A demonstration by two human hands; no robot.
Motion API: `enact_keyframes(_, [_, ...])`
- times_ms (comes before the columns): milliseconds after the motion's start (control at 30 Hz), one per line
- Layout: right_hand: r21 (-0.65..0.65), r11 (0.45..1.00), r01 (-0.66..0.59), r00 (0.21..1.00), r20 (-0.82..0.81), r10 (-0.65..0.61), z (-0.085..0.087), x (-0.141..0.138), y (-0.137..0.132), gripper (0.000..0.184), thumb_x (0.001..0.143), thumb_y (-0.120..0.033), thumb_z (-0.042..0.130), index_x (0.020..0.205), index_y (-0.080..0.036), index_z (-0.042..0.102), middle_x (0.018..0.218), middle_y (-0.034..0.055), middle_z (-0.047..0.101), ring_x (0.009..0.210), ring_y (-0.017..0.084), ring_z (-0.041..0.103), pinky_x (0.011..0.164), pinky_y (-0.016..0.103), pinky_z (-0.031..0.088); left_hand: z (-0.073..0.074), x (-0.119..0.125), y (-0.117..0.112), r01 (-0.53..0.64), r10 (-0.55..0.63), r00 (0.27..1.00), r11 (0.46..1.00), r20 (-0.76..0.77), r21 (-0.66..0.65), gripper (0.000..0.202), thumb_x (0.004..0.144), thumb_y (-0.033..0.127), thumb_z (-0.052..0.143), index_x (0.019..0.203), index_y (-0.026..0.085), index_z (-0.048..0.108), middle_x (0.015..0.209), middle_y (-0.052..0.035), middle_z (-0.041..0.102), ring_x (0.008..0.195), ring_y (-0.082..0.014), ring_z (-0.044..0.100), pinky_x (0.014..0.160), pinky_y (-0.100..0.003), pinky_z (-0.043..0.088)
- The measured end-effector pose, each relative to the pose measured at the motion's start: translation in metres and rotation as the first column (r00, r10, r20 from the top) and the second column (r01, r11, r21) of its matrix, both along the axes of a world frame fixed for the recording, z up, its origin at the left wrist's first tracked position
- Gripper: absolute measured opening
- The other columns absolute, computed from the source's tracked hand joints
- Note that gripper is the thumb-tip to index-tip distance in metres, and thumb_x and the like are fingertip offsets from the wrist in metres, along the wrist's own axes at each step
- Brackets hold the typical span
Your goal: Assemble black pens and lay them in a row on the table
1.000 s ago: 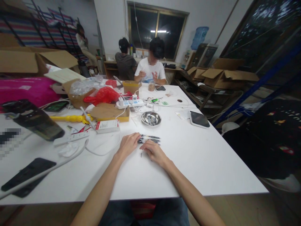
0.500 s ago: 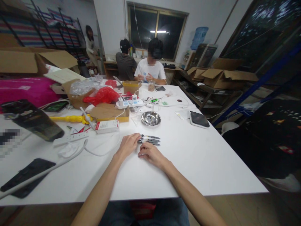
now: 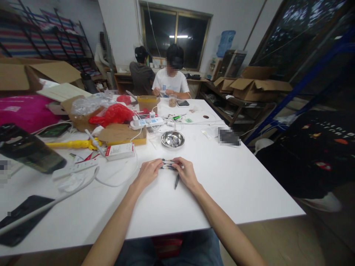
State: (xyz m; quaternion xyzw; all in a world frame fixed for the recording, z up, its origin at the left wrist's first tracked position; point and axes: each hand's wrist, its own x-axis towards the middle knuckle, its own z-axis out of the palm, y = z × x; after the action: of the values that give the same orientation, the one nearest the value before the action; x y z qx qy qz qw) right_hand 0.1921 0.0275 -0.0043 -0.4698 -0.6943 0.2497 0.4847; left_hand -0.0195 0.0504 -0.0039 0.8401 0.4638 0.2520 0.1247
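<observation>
Several slim pens [image 3: 167,163] lie side by side between my two hands, with clear and dark sections showing. My left hand [image 3: 150,171] is closed around their left ends. At their right ends, my right hand [image 3: 187,172] grips them between thumb and fingers. A single dark pen [image 3: 176,182] points toward me at an angle from below my right hand, its upper end close to the fingers. Just beyond the pens stands a shiny round metal bowl [image 3: 172,139] with small dark and pale pieces inside.
Left of my hands are a white cable [image 3: 115,181], a red and white box [image 3: 119,152], a power strip [image 3: 146,122] and a dark bottle [image 3: 29,149]. A tablet-like device [image 3: 229,136] lies on the right. Across the table [image 3: 235,192] sits a person in white [image 3: 171,82].
My right hand has moved from the near side of the pens to their right ends. One pen now lies apart, angled toward me. The view has shifted slightly.
</observation>
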Motion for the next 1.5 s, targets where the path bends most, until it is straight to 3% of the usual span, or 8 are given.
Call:
enact_keyframes(133, [-0.022, 1.000, -0.005, 0.996, -0.091, 0.003, 0.000, -0.002, 0.001, 0.011, 0.088, -0.028, 0.067, 0.085, -0.019, 0.071, 0.081, 0.0029, 0.072, 0.073, 0.018, 0.063, 0.071, 0.028, 0.048, -0.001, 0.001, -0.001, 0.026, -0.026, 0.999, 1.000, 0.033, -0.004, 0.026, 0.100, 0.031, 0.040, 0.091, 0.023, 0.063, 0.085, -0.0022, 0.069, 0.080, -0.0176, 0.064, 0.071, -0.026, 0.042])
enact_keyframes(433, [-0.022, 0.998, -0.059, 0.990, -0.130, 0.056, -0.003, -0.005, 0.000, 0.013, 0.086, -0.030, 0.070, 0.082, -0.020, 0.076, 0.077, 0.0031, 0.071, 0.069, 0.017, 0.061, 0.066, 0.027, 0.046, -0.004, 0.005, -0.003, 0.064, -0.064, 0.998, 0.998, 0.013, 0.016, 0.022, 0.100, 0.028, 0.042, 0.091, 0.023, 0.061, 0.089, -0.0013, 0.068, 0.085, -0.0177, 0.065, 0.074, -0.027, 0.043])
enact_keyframes(667, [-0.023, 1.000, 0.009, 0.988, -0.153, -0.012, 0.003, 0.002, 0.003, 0.015, 0.086, -0.032, 0.071, 0.080, -0.019, 0.076, 0.077, 0.0042, 0.070, 0.070, 0.017, 0.061, 0.068, 0.028, 0.046, -0.001, 0.007, -0.005, 0.025, -0.026, 1.000, 0.999, 0.015, 0.041, 0.026, 0.102, 0.032, 0.038, 0.091, 0.023, 0.060, 0.086, -0.0021, 0.067, 0.081, -0.0176, 0.063, 0.073, -0.027, 0.043])
enact_keyframes(967, [-0.048, 0.999, -0.002, 0.992, -0.127, -0.004, -0.006, -0.008, 0.000, 0.020, 0.085, -0.036, 0.069, 0.081, -0.019, 0.077, 0.075, 0.0047, 0.070, 0.066, 0.017, 0.060, 0.063, 0.028, 0.046, 0.000, 0.009, -0.007, 0.062, -0.061, 0.997, 0.998, 0.043, -0.029, 0.027, 0.101, 0.034, 0.039, 0.094, 0.023, 0.063, 0.089, -0.0021, 0.069, 0.085, -0.0178, 0.065, 0.075, -0.026, 0.046])
enact_keyframes(1200, [-0.152, 0.988, -0.026, 0.975, -0.220, -0.008, -0.009, -0.011, 0.000, 0.020, 0.086, -0.038, 0.068, 0.088, -0.018, 0.072, 0.067, 0.0016, 0.070, 0.060, 0.017, 0.062, 0.059, 0.026, 0.048, 0.007, 0.016, -0.013, 0.147, -0.136, 0.986, 0.983, 0.100, -0.110, 0.025, 0.098, 0.039, 0.048, 0.110, 0.024, 0.063, 0.097, -0.0011, 0.071, 0.077, -0.0157, 0.063, 0.072, -0.025, 0.046])
enact_keyframes(1333, [-0.183, 0.983, -0.036, 0.960, -0.278, -0.017, -0.008, -0.012, -0.001, 0.021, 0.083, -0.037, 0.071, 0.076, -0.018, 0.067, 0.059, -0.0006, 0.065, 0.053, 0.015, 0.059, 0.054, 0.024, 0.045, 0.010, 0.019, -0.015, 0.152, -0.146, 0.987, 0.984, 0.072, -0.088, 0.026, 0.101, 0.037, 0.042, 0.104, 0.024, 0.064, 0.098, -0.0019, 0.071, 0.082, -0.0161, 0.065, 0.074, -0.025, 0.046])
enact_keyframes(1500, [-0.163, 0.987, 0.000, 0.981, -0.189, -0.031, -0.006, -0.012, -0.003, 0.024, 0.087, -0.035, 0.065, 0.073, -0.017, 0.071, 0.059, 0.0011, 0.066, 0.055, 0.016, 0.060, 0.058, 0.025, 0.047, 0.009, 0.020, -0.016, 0.121, -0.120, 0.993, 0.992, 0.017, -0.037, 0.032, 0.103, 0.036, 0.036, 0.097, 0.023, 0.065, 0.096, -0.0030, 0.072, 0.087, -0.0172, 0.066, 0.077, -0.026, 0.047])
